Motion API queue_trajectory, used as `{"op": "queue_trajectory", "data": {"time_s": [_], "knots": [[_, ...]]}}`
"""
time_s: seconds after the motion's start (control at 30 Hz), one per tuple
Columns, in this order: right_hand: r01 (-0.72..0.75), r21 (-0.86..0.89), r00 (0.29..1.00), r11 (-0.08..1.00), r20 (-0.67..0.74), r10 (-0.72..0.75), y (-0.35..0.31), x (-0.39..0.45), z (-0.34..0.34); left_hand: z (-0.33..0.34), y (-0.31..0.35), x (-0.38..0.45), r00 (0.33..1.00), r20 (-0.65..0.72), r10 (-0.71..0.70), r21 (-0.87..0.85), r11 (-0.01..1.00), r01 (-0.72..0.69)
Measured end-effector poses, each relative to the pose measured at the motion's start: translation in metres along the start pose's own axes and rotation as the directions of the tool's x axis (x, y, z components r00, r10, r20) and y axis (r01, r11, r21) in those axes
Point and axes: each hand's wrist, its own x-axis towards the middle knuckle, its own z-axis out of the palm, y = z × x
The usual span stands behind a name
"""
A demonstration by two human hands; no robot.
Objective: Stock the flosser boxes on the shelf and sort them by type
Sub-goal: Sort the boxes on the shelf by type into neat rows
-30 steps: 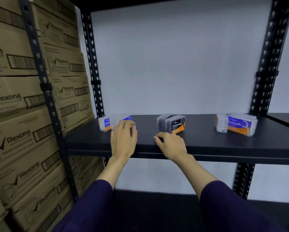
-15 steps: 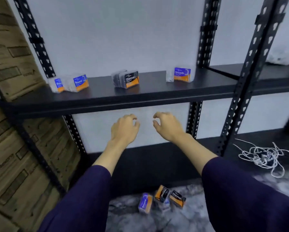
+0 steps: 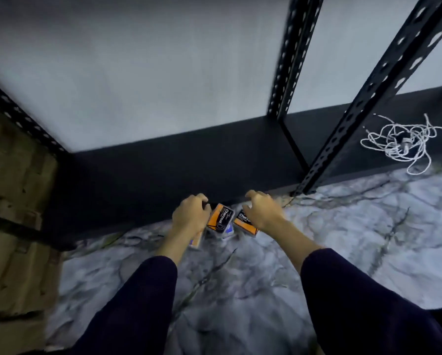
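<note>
"Charcoal" on both orange-black flosser boxes (image 3: pixel 220 219)

head-worn view, looking steeply down, close over marble floor (image 3: pixel 266 272), bottom shelf (image 3: pixel 189 160) ahead

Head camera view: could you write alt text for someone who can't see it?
Two hands reach down to flosser boxes on a marble floor, in front of a black shelf. A tangled white cable lies to the right.
</note>
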Motion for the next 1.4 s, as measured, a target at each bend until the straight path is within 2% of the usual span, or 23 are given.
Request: {"op": "queue_trajectory", "data": {"time_s": [0.13, 0.27, 0.4, 0.53, 0.63, 0.73, 0.9, 1.03, 1.1, 1.2, 1.3, 1.4], "knots": [[-0.180, 0.081, 0.982, 0.980, 0.077, 0.174, 0.032, 0.022, 0.054, 0.059, -0.020, 0.025, 0.990, 0.111, -0.084, -0.117, 0.988, 0.097], [-0.428, 0.288, 0.903, 0.857, 0.182, 0.390, 0.060, 0.039, 0.096, 0.100, -0.021, 0.037, 0.967, 0.186, -0.176, -0.242, 0.945, 0.219], [-0.471, 0.534, 0.881, 0.702, 0.240, 0.408, 0.068, 0.050, 0.119, 0.122, -0.021, 0.046, 0.958, 0.215, -0.190, -0.220, 0.946, 0.237], [-0.471, 0.532, 0.878, 0.704, 0.202, 0.435, 0.072, 0.052, 0.123, 0.127, -0.018, 0.049, 0.959, 0.148, -0.240, -0.155, 0.952, 0.263], [-0.397, 0.598, 0.917, 0.696, 0.227, 0.328, 0.069, 0.044, 0.113, 0.119, -0.013, 0.046, 0.963, 0.103, -0.248, -0.172, 0.949, 0.263], [-0.329, 0.615, 0.944, 0.717, 0.198, 0.264, 0.061, 0.034, 0.095, 0.102, -0.005, 0.034, 0.985, 0.036, -0.169, -0.201, 0.964, 0.173], [-0.172, 0.482, 0.980, 0.859, -0.002, 0.197, 0.036, 0.019, 0.041, 0.039, 0.014, 0.012, 0.988, -0.118, -0.100, -0.226, 0.972, 0.071], [0.017, 0.434, 0.982, 0.901, -0.176, 0.066, -0.008, -0.009, -0.034, -0.042, 0.029, -0.018, 0.959, -0.279, -0.043, -0.247, 0.969, -0.029], [0.140, 0.399, 0.954, 0.906, -0.300, -0.015, -0.032, -0.030, -0.073, -0.087, 0.040, -0.041, 0.924, -0.382, 0.000, -0.236, 0.967, -0.097], [0.328, 0.326, 0.868, 0.887, -0.475, -0.147, -0.069, -0.062, -0.126, -0.151, 0.056, -0.083, 0.853, -0.519, 0.062, -0.258, 0.939, -0.225], [0.468, 0.282, 0.770, 0.838, -0.595, -0.230, -0.106, -0.093, -0.175, -0.205, 0.066, -0.121, 0.750, -0.645, 0.149, -0.237, 0.893, -0.382], [0.580, 0.257, 0.680, 0.773, -0.675, -0.286, -0.140, -0.119, -0.220, -0.255, 0.076, -0.152, 0.658, -0.734, 0.169, -0.216, 0.860, -0.462]]}}
